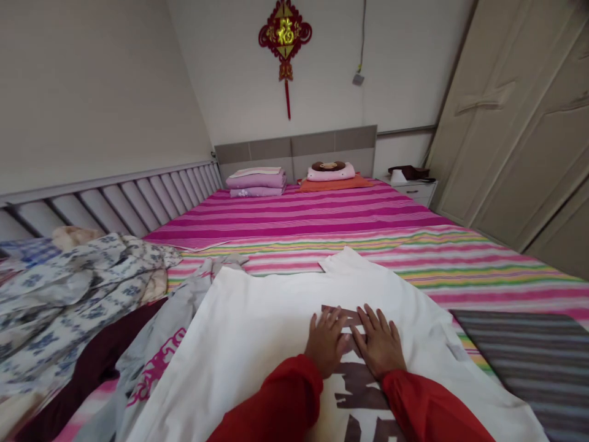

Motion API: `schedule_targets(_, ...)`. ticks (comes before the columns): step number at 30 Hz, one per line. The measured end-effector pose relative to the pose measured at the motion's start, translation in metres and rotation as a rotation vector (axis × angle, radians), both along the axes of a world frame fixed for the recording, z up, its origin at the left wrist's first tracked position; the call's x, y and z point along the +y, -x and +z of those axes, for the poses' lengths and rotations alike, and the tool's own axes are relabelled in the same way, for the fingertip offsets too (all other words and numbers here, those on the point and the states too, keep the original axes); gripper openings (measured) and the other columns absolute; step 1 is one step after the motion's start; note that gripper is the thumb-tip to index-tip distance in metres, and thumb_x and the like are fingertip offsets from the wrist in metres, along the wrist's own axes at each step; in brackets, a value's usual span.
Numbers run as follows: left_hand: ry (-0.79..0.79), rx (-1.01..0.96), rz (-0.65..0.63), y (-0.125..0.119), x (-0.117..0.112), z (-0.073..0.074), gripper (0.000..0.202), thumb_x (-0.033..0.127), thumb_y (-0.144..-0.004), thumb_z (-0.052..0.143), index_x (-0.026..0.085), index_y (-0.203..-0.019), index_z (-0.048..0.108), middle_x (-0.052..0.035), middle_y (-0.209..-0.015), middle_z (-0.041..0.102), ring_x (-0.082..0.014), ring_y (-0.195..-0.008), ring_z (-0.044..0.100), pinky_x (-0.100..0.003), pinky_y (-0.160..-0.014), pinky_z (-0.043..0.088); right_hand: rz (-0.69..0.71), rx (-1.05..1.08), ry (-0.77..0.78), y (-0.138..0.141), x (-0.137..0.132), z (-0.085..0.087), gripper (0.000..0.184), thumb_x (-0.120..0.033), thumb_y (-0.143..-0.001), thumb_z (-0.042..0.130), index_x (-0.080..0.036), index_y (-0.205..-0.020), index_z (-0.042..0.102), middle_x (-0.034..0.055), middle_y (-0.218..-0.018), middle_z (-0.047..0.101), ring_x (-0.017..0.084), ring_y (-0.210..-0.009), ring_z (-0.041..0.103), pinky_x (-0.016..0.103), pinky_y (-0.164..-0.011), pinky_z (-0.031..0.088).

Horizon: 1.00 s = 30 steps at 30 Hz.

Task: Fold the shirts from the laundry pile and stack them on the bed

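A white T-shirt [257,331] with dark brown block print lies spread over the bed in front of me. My left hand [326,344] rests flat on its printed middle, palm down with the fingers apart. Right beside it, my right hand [378,344] also lies flat on the shirt, fingers spread. Both arms wear red sleeves, which cover part of the print. Under the shirt's left side lies a grey garment [161,344] with magenta lettering. A dark grey striped cloth [524,362] is at the right.
At the left is a heap of clothes, including a white floral garment [87,288] and a maroon piece [110,344]. Folded lilac bedding [257,180] and a pink pillow [329,174] sit by the headboard [322,142]. A radiator [124,199] lines the left wall; a wardrobe [501,123] stands right.
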<state>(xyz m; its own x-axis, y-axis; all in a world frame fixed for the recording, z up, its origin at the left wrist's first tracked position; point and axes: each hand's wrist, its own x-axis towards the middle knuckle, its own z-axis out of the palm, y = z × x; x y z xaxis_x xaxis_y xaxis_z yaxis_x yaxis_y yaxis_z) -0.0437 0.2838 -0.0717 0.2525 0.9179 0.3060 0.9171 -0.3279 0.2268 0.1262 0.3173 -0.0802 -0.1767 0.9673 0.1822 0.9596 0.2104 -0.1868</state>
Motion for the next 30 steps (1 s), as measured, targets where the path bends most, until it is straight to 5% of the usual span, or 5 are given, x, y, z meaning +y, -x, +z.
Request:
schedule_targets(4,0.041,0.054,-0.018,0.039,0.048,0.002,0.049,0.043,-0.095,0.035,0.029,-0.141,0.042,-0.0015,-0.147,0.044,-0.0204,-0.139,0.035,-0.046,-0.113,0.028,0.018,0.009,-0.031,-0.004,0.002,-0.006,0.061,-0.053,-0.092,0.025,-0.027,-0.146,0.037,0.0022,-0.153,0.036,0.027,-0.142,0.026,0.052,-0.112,0.023)
schedule_targets(13,0.080,0.268,0.668,0.265,0.052,0.059,0.049,0.024,-0.093,0.033,0.011,-0.137,0.046,-0.0095,-0.147,0.044,-0.0290,-0.142,0.023,-0.054,-0.115,0.011,-0.009,-0.012,-0.035,-0.001,-0.001,0.000,0.057,-0.049,-0.094,0.028,-0.026,-0.145,0.040,0.0024,-0.152,0.038,0.027,-0.141,0.027,0.049,-0.113,0.021)
schedule_targets(18,0.040,0.236,0.776,0.208,0.034,0.055,0.052,0.026,-0.096,0.027,0.005,-0.144,0.033,-0.0176,-0.154,0.028,-0.0368,-0.142,0.019,-0.063,-0.110,0.015,-0.026,-0.011,-0.021,0.001,-0.004,0.007,0.057,-0.048,-0.094,0.028,-0.025,-0.145,0.040,0.0030,-0.152,0.037,0.028,-0.141,0.026,0.050,-0.112,0.021)
schedule_targets(23,0.159,0.165,0.311,0.104,-0.016,0.002,0.050,0.037,-0.095,0.036,0.023,-0.143,0.041,-0.0057,-0.152,0.036,-0.0259,-0.141,0.030,-0.048,-0.113,0.028,-0.029,-0.003,0.008,0.002,-0.006,0.013,0.057,-0.048,-0.094,0.028,-0.023,-0.144,0.040,0.0029,-0.153,0.036,0.028,-0.141,0.026,0.049,-0.113,0.019)
schedule_targets(30,0.254,0.263,0.789,0.201,-0.079,0.047,0.051,0.021,-0.093,0.033,0.009,-0.141,0.043,-0.0122,-0.150,0.037,-0.0267,-0.140,0.032,-0.049,-0.115,0.024,-0.018,0.038,0.021,0.002,-0.006,0.016,0.057,-0.047,-0.095,0.029,-0.021,-0.145,0.040,0.0044,-0.153,0.035,0.028,-0.141,0.025,0.049,-0.113,0.018)
